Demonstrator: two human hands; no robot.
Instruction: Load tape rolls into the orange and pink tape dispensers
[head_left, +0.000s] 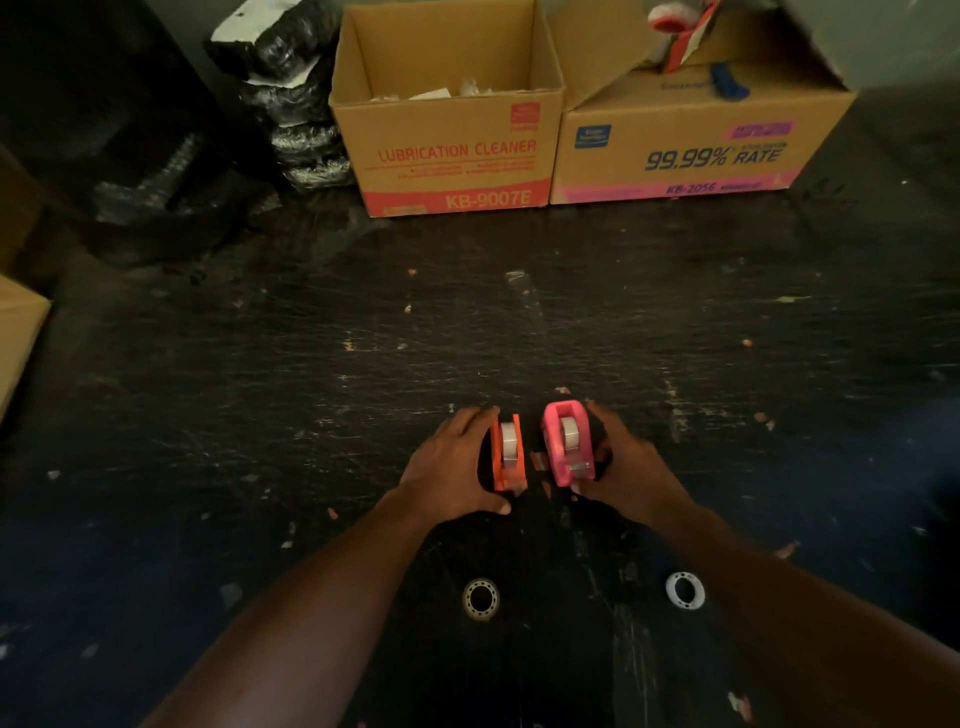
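Observation:
An orange tape dispenser and a pink tape dispenser stand side by side on the dark scratched table, each with a pale tape roll seated in it. My left hand wraps the orange dispenser from its left side. My right hand wraps the pink dispenser from its right side. Nearer to me, two small rings lie flat on the table: a clear one and a white one.
Two open cardboard boxes stand at the back: one marked LUBRICATION CLEANER, one marked 99.99% RATE. Black wrapped bundles are stacked at the back left. A box corner pokes in at the left edge. Paper scraps dot the table.

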